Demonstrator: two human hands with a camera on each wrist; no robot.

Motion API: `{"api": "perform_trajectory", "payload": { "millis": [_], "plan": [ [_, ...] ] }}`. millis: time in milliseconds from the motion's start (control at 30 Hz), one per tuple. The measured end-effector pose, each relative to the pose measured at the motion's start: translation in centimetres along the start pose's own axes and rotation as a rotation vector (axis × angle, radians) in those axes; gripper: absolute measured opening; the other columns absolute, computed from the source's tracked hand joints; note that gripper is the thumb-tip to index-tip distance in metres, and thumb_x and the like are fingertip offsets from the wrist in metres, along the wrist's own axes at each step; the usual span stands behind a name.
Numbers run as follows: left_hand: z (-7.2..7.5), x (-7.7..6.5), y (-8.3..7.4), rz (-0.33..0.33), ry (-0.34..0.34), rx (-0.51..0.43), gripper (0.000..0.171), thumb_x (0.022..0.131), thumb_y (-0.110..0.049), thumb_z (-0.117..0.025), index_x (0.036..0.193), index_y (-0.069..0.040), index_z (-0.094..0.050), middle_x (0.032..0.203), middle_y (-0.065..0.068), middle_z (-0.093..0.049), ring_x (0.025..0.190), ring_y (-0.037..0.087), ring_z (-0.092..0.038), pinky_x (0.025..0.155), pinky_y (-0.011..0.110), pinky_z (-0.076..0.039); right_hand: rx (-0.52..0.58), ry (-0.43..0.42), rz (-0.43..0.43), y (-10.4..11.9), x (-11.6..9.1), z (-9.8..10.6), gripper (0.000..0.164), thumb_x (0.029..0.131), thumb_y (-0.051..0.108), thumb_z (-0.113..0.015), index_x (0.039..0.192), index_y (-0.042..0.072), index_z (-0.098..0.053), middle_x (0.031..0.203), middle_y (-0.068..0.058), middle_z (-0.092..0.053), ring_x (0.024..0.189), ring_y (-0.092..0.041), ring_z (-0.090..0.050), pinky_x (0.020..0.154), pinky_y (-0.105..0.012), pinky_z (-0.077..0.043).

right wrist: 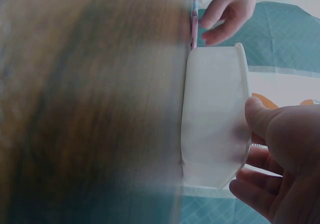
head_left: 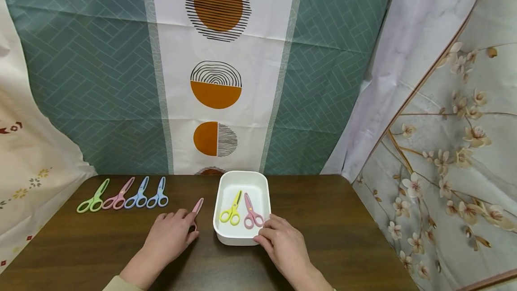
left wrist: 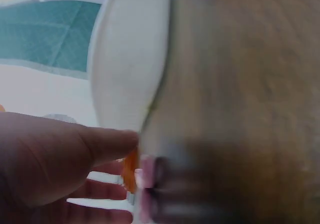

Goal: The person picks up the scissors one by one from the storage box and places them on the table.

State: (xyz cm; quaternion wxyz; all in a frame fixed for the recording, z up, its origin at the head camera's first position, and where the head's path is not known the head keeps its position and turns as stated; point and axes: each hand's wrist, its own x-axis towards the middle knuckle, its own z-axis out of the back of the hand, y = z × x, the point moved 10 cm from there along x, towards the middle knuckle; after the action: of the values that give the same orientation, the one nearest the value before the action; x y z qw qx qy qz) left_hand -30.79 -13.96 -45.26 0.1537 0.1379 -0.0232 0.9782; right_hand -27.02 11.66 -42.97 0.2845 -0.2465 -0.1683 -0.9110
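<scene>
Pink scissors (head_left: 197, 206) lie flat on the table, left of a white plastic tray (head_left: 220, 237). My left hand (head_left: 171, 233) hovers at their handles, which it partly hides. In the right wrist view a gap shows between the thumb and fingers of this left hand (right wrist: 230, 12). Inside the tray are yellow scissors (head_left: 231, 213) and another pair of pink scissors (head_left: 252, 217). My right hand (head_left: 284, 242) holds the tray's near right corner, thumb at the front rim and fingers along the right side.
To the left, green scissors (head_left: 94, 201), pink scissors (head_left: 118, 199), and two blue pairs, one blue scissors (head_left: 139, 198) beside other blue scissors (head_left: 159, 198), lie in a row on the brown table (head_left: 323, 219). A patterned curtain (head_left: 258, 80) hangs behind the table's far edge.
</scene>
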Motion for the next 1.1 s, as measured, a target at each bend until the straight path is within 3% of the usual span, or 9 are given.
{"api": "perform_trajectory", "payload": {
  "millis": [233, 500, 867, 1100],
  "plan": [
    [0.2, -1.2, -1.2, -0.090, 0.136, -0.038, 0.046, 0.090, -0.042, -0.091, 0.120, -0.011, -0.076, 0.128, 0.011, -0.073, 0.118, 0.041, -0.070, 0.101, 0.072, -0.048, -0.005, 0.001, 0.000, 0.1, 0.0, 0.1, 0.012, 0.095, 0.032, -0.089, 0.089, 0.024, -0.083, 0.103, 0.009, -0.075, 0.125, -0.022, -0.070, 0.097, -0.040, -0.062],
    [-0.7, -1.6, -1.4, -0.109, 0.262, -0.152, 0.052, 0.092, -0.037, -0.090, 0.130, -0.005, -0.074, 0.140, 0.016, -0.069, 0.133, 0.044, -0.063, 0.109, 0.076, -0.042, -0.001, -0.008, 0.002, 0.1, -0.1, 0.1, 0.012, 0.095, 0.032, -0.090, 0.089, 0.024, -0.083, 0.104, 0.009, -0.075, 0.125, -0.021, -0.070, 0.096, -0.039, -0.062],
    [-1.3, -1.7, -1.4, -0.110, 0.311, -0.197, 0.053, 0.093, -0.036, -0.089, 0.134, -0.006, -0.074, 0.148, 0.018, -0.065, 0.142, 0.046, -0.057, 0.112, 0.078, -0.039, -0.003, 0.005, -0.006, 0.0, 0.0, 0.0, 0.012, 0.096, 0.031, -0.088, 0.089, 0.024, -0.083, 0.104, 0.009, -0.075, 0.126, -0.021, -0.069, 0.097, -0.040, -0.062],
    [-1.5, -1.9, -1.4, -0.125, 0.308, -0.228, 0.053, 0.093, -0.035, -0.089, 0.136, -0.008, -0.073, 0.149, 0.019, -0.063, 0.143, 0.046, -0.056, 0.111, 0.078, -0.040, -0.004, 0.016, -0.015, -0.1, 0.1, -0.1, 0.011, 0.096, 0.032, -0.088, 0.090, 0.024, -0.083, 0.105, 0.009, -0.075, 0.126, -0.021, -0.069, 0.098, -0.040, -0.062]
  ]
}}
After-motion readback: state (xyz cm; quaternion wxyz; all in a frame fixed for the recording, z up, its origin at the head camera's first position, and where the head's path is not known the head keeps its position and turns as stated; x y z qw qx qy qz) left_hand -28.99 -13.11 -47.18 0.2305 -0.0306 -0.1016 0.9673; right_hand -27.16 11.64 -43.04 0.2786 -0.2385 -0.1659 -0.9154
